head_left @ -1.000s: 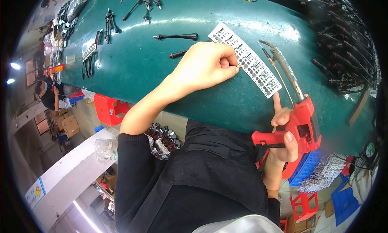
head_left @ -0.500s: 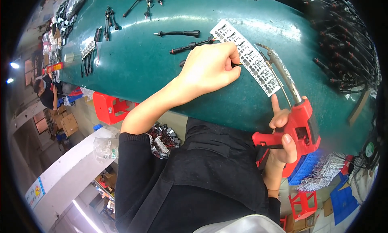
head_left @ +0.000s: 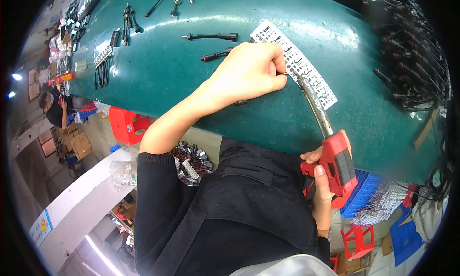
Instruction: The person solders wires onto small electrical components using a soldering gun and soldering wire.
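Note:
My left hand (head_left: 249, 74) is closed in a pinch beside the white circuit board panel (head_left: 320, 82). A thin wire (head_left: 283, 74) shows between its fingertips and reaches the board's left edge; the palm hides the rest. My right hand (head_left: 320, 173) grips a red soldering gun (head_left: 339, 165) by its handle. The gun's metal tube (head_left: 316, 106) slants up and left, its tip over the board near the wire. Whether the tip touches is too small to tell. Two black connector cables (head_left: 213, 36) (head_left: 216, 54) lie left of the board, the nearer one partly behind my left hand.
A large pile of black cables (head_left: 407, 51) stands at the right of the green table (head_left: 167, 79). More cables (head_left: 128, 24) lie at the far left. Below the table edge are a red stool (head_left: 125, 126) and a blue crate (head_left: 362, 194). A co-worker (head_left: 56, 108) is at far left.
My right hand has turned the soldering gun and brought its tip left onto the area of the board near the wire. The left hand has shifted slightly up and stays pinched.

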Action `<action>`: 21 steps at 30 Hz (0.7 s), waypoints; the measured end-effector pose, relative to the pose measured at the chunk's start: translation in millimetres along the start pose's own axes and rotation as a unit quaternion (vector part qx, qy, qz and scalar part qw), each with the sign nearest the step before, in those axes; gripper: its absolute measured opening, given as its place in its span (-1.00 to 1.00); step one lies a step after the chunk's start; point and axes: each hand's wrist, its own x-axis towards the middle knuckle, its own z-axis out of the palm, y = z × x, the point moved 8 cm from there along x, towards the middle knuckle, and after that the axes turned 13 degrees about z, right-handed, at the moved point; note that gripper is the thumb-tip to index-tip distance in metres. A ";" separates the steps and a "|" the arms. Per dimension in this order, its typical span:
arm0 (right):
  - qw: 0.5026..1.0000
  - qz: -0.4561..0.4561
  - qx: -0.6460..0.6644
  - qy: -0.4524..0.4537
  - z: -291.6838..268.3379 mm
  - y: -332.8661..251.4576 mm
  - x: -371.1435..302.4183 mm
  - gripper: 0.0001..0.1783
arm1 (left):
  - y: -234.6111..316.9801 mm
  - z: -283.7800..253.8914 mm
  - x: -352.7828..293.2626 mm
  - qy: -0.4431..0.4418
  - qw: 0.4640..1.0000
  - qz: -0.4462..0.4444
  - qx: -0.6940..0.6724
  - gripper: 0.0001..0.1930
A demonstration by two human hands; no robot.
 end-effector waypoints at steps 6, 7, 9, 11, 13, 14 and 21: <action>1.000 -0.001 -0.020 0.002 0.2 1.2 1.4 -0.21 | -2.0 1.4 -0.7 0.005 0.999 -0.025 -0.027 -0.83; 1.000 -0.002 -0.019 0.001 0.6 0.9 1.5 -0.22 | -0.7 0.7 -0.4 0.005 0.999 -0.025 -0.027 -0.83; 1.000 -0.004 -0.018 -0.001 2.3 -0.8 1.4 -0.22 | -0.4 0.9 0.0 -0.008 0.999 -0.044 -0.029 -0.84; 1.000 0.018 -0.015 0.008 4.9 -2.3 1.6 -0.21 | -2.8 2.0 -0.7 0.001 0.999 -0.034 -0.035 -0.85; 0.999 0.024 -0.022 0.006 5.2 -3.1 1.9 -0.21 | -2.2 1.2 -0.3 0.009 0.999 -0.025 -0.041 -0.85; 0.999 0.030 -0.028 0.005 5.2 -2.5 2.1 -0.21 | -2.3 1.3 -0.2 0.005 0.998 -0.034 -0.044 -0.85; 0.998 0.049 -0.030 -0.014 3.9 4.4 1.0 -0.14 | -3.2 1.2 -0.1 0.005 0.998 -0.041 -0.046 -0.86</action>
